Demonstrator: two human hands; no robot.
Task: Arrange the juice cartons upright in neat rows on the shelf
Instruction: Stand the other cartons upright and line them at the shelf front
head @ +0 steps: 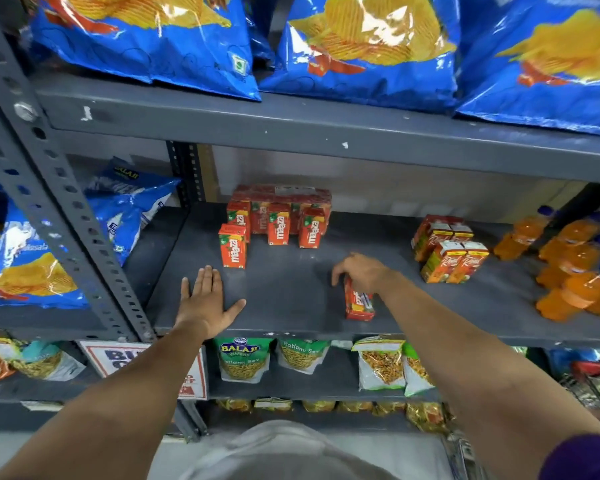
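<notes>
4 upright Maaza cartons [278, 230], 1 under right hand [359, 271], left hand [207, 299] flat

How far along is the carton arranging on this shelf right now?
Done: several Maaza cartons stand upright at the back left, one carton set slightly forward. In hand: the right hand grips one red carton near the shelf's front edge; the left hand lies flat and empty. Left: placing that carton with the group and straightening the uneven front row.
</notes>
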